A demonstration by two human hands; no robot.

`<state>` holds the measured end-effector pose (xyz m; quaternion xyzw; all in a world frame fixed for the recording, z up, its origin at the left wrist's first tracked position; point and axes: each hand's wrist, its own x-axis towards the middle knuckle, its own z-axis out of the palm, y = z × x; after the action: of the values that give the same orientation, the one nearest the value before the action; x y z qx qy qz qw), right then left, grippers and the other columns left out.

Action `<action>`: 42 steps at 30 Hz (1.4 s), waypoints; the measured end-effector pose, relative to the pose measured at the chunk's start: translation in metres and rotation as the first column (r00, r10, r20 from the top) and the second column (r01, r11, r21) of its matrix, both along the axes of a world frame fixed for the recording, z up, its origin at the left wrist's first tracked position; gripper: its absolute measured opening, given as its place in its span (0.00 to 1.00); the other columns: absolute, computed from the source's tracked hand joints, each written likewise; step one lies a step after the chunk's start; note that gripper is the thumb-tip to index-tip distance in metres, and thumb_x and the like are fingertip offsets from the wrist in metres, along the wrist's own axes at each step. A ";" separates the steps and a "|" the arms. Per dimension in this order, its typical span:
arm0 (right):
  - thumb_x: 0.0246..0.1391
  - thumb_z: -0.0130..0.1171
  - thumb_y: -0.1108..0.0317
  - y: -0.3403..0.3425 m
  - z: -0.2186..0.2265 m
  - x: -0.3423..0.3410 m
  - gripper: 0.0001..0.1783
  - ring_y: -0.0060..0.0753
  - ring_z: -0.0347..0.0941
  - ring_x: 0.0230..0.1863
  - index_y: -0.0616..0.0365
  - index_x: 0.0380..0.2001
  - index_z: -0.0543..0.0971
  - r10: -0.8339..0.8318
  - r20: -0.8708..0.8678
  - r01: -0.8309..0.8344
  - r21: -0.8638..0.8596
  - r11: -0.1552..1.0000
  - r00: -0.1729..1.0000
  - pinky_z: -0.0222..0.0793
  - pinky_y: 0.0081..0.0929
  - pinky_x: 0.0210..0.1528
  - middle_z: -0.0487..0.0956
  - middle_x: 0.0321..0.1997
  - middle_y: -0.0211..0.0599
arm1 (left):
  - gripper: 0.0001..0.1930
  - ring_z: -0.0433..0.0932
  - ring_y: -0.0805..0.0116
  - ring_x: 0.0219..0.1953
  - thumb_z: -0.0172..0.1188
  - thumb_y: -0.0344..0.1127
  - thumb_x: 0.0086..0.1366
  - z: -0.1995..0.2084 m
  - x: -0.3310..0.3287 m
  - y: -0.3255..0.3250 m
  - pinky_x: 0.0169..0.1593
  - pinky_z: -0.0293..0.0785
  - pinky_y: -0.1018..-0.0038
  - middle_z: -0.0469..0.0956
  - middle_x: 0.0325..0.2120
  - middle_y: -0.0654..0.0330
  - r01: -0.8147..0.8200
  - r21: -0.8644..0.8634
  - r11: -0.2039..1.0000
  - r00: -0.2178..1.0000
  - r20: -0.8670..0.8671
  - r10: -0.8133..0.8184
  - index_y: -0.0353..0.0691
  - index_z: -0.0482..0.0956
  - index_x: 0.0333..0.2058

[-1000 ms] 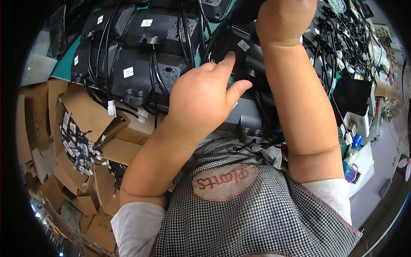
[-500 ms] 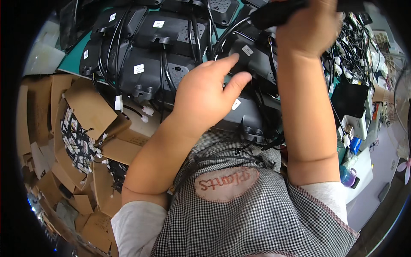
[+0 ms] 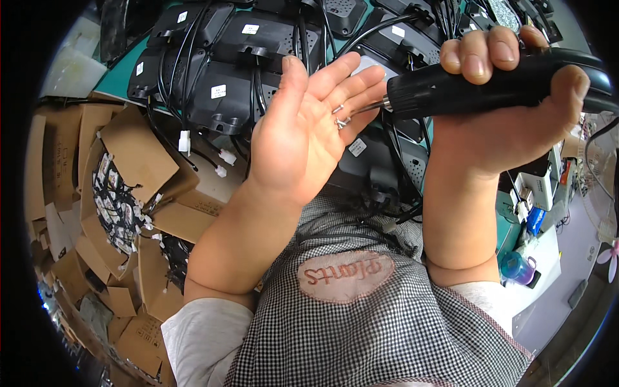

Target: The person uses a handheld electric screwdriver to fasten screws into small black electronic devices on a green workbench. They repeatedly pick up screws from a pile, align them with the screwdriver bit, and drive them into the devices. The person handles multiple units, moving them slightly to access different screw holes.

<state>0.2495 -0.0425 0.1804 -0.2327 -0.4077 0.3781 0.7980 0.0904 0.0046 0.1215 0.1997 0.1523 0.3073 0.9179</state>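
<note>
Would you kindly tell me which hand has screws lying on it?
The left hand, palm up with small silvery screws; the right hand instead grips a black screwdriver.

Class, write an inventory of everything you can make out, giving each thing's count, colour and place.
Power screwdriver: one, black, in the right hand
Screws: a few, silver, on the left hand
Housings: many, black, across the work surface
Cables: many, black, over and among the housings
Connectors: several, white, on cable ends at left
Work surface: one, green, beneath the housings
Cardboard boxes: several, brown, left
Container: one, bluish, lower right
Small item: one, blue, right, kind unclear
Apron: one, black and white checked, bottom centre
Left hand: one, bare, palm up, centre
Right hand: one, bare, upper right
</note>
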 end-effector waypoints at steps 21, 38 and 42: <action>0.49 0.53 0.43 -0.002 -0.002 0.001 0.26 0.26 0.64 0.23 0.57 0.34 0.71 -0.161 -0.012 0.160 -0.021 0.987 0.987 0.61 0.27 0.29 0.70 0.25 0.29 | 0.10 0.61 0.84 0.18 0.52 0.38 0.66 -0.022 -0.006 -0.013 0.20 0.58 0.87 0.72 0.23 0.64 0.037 0.184 0.982 0.967 -0.254 0.011 0.36 0.74 0.32; 0.48 0.55 0.44 -0.005 -0.002 0.016 0.25 0.27 0.67 0.26 0.57 0.34 0.72 -0.020 -0.059 0.022 0.034 0.999 0.998 0.63 0.28 0.32 0.71 0.26 0.30 | 0.13 0.55 0.85 0.17 0.45 0.40 0.69 -0.014 0.006 -0.018 0.19 0.50 0.86 0.64 0.21 0.68 0.011 0.417 0.909 0.957 -0.268 0.111 0.35 0.70 0.34; 0.48 0.54 0.45 -0.003 -0.001 0.020 0.25 0.28 0.67 0.26 0.57 0.35 0.73 0.028 -0.043 -0.027 0.007 1.000 0.999 0.63 0.29 0.33 0.71 0.27 0.31 | 0.17 0.52 0.87 0.16 0.45 0.42 0.69 -0.017 0.002 -0.006 0.18 0.47 0.87 0.61 0.17 0.72 0.108 0.674 0.731 0.925 -0.338 0.175 0.32 0.71 0.41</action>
<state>0.2700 -0.0452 0.1794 -0.2163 -0.3949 0.3926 0.8020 0.0924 -0.0017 0.1043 0.5748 0.2070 0.3138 0.7268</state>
